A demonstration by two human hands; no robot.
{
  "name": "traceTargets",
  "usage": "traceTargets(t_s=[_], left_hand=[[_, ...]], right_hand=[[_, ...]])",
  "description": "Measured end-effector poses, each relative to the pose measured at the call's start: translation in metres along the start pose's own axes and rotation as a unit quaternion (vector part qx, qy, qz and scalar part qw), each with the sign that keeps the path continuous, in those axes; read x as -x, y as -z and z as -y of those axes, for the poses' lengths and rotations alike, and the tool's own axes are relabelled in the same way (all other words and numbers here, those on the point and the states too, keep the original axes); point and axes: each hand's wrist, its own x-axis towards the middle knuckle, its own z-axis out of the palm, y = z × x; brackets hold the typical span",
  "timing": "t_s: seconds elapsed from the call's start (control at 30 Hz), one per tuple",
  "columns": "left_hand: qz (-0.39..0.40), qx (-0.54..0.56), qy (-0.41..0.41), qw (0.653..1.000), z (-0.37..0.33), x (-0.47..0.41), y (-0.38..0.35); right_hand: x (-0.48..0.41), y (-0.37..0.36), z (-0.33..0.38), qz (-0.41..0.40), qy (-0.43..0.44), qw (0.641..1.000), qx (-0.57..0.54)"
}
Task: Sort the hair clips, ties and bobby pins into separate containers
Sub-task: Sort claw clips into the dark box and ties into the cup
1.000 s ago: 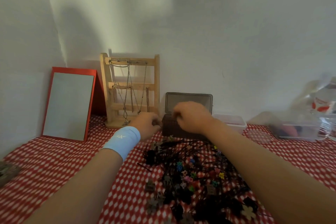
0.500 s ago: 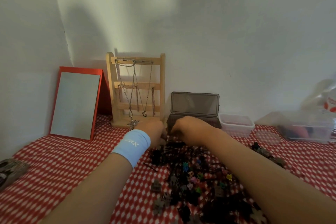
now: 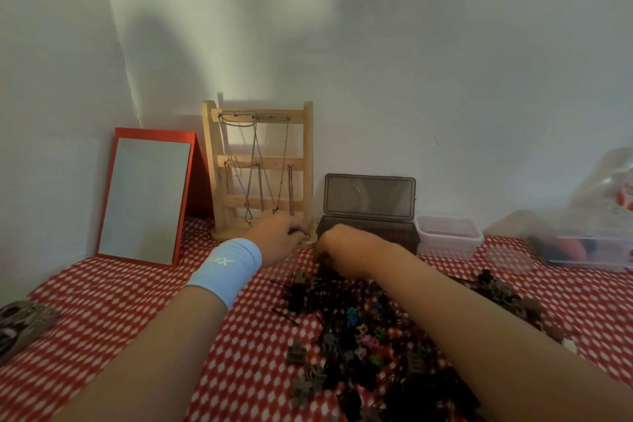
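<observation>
Sorting looks barely begun to us. Our pile (image 3: 370,336) of dark clips, ties and pins, with a few bright little clips among them, lies mixed on the tablecloth (image 3: 137,301) between our forearms. A smaller heap (image 3: 507,298) of brownish clips sits apart to its right, perhaps a first group pulled out.

Behind the pile stands a dark box (image 3: 394,233) with its lid up; we cannot see inside it. Just beside it sits a small clear tub (image 3: 447,236), then a round lid (image 3: 509,259) lying flat, then a big clear tub (image 3: 582,250) holding something dark and reddish, too blurred to name.

Our left hand (image 3: 277,243) and right hand (image 3: 342,250) are close together at the pile's far edge, just in front of the box. Their fingers curl away from us, and we cannot tell whether either pinches a piece. We judge that nearly everything is left to do.

The cloth is checked red and white and runs to a pale wall (image 3: 445,62). A red-framed mirror (image 3: 145,199) and a wooden rack (image 3: 308,164) hung with chains stand against it.
</observation>
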Motion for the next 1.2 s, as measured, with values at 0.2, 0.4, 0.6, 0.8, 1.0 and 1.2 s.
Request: traceTargets(t_s=[0.2,0.4,0.6,0.8,1.0,1.2], left_hand=[[-0.051,0.041,-0.010,0.998,0.001,-0.002,0.001],[-0.110,0.112,-0.009,0.988,-0.025,-0.022,-0.004],[-0.138,0.131,-0.023,0.981,-0.037,-0.038,-0.016],[-0.139,0.102,-0.053,0.984,-0.045,-0.051,-0.030],[-0.113,0.057,-0.076,0.989,-0.052,-0.053,-0.031],[-0.021,0.020,-0.044,0.999,-0.044,-0.028,0.004]], right_hand=[[0.006,0.004,-0.009,-0.019,0.008,0.999,-0.026],[0.014,0.005,-0.013,-0.025,0.014,0.997,-0.070],[0.031,0.021,-0.035,-0.089,-0.006,0.987,-0.137],[0.043,0.030,-0.074,-0.228,-0.152,0.949,-0.155],[0.049,0.014,-0.076,-0.221,-0.166,0.948,-0.157],[0.058,0.031,-0.053,-0.146,-0.087,0.975,-0.143]])
